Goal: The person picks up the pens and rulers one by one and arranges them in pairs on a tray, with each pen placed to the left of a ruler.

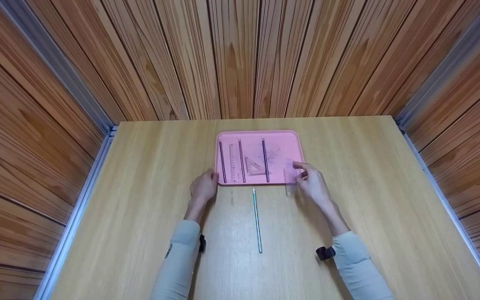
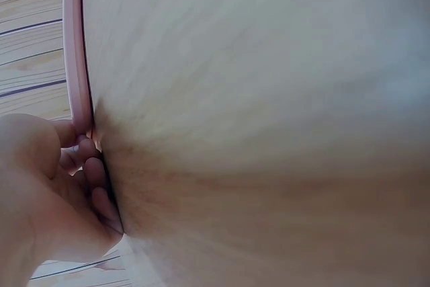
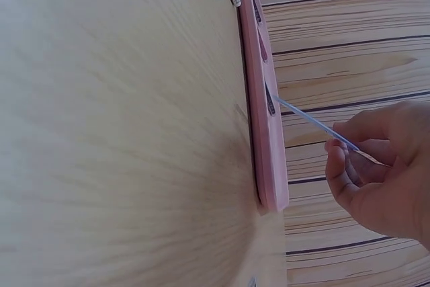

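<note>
At the near left corner of a pink tray (image 1: 248, 134), my left hand (image 1: 203, 186) grips the rim; the left wrist view shows thumb and fingers of that hand (image 2: 64, 173) at the edge. My right hand (image 1: 314, 183) pinches a thin clear plastic piece (image 1: 290, 175) above the tray's near right corner. Seen edge-on in the right wrist view, that piece (image 3: 312, 120) slants out from the fingertips; its exact kind I cannot tell. Inside the tray lie a dark pencil (image 1: 222, 160), a reddish pencil (image 1: 241, 160), another dark pencil (image 1: 265, 160), a clear ruler (image 1: 234, 162) and a clear set square (image 1: 255, 168).
A green pencil (image 1: 257, 221) lies lengthwise on the wooden table (image 1: 140, 187), just in front of the tray. Wood-plank walls (image 1: 240, 62) stand behind and at both sides, with metal rails (image 1: 75, 214) along the table's side edges.
</note>
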A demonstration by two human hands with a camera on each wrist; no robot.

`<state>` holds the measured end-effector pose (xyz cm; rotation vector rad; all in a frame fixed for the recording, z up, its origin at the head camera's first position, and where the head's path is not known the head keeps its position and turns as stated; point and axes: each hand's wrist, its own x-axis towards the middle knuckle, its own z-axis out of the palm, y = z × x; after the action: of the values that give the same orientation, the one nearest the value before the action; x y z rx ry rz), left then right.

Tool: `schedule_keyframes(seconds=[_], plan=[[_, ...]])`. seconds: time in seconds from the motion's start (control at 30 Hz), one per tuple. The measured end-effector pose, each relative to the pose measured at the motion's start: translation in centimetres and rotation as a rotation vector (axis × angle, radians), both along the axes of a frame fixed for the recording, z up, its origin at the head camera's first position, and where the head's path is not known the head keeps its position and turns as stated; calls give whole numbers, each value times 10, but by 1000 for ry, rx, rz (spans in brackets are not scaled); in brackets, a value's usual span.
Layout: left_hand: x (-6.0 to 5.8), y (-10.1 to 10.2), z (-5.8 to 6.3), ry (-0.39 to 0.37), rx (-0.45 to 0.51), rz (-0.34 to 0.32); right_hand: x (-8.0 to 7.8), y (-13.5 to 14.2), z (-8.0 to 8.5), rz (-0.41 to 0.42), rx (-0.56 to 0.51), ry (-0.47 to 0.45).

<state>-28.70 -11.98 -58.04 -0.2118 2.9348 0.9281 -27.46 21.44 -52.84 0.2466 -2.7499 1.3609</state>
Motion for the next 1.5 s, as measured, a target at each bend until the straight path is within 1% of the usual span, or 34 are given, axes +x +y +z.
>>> schedule_keyframes(seconds=[0.13,0.23,0.33,0.47,0.6,0.73,0.9,1.13,1.2,1.4,1.5], plan=[[0,0,0,9,-8,-1,-8,-5,0,-1,-18,11],[1,0,0,12,-2,2,-13,-8,0,1,-9,-2],[1,0,0,13,4,4,-19,-12,-1,9,5,5],[1,0,0,31,-17,-1,-26,-16,-4,10,-1,6],[0,-1,-1,33,-16,0,-34,-20,-8,9,0,2],[0,-1,-1,25,-13,7,-42,-23,-11,10,10,-19],[1,-1,-1,12,-8,5,-50,-27,-12,19,21,-69],[2,-2,0,63,-11,4,-61,-33,-13,16,3,-89],[2,-2,0,60,-6,2,-64,-34,-14,20,2,-90],[2,-1,-1,44,0,2,-72,-37,-17,26,62,-84],[2,-1,-1,31,21,1,-75,-39,-20,11,109,-76]])
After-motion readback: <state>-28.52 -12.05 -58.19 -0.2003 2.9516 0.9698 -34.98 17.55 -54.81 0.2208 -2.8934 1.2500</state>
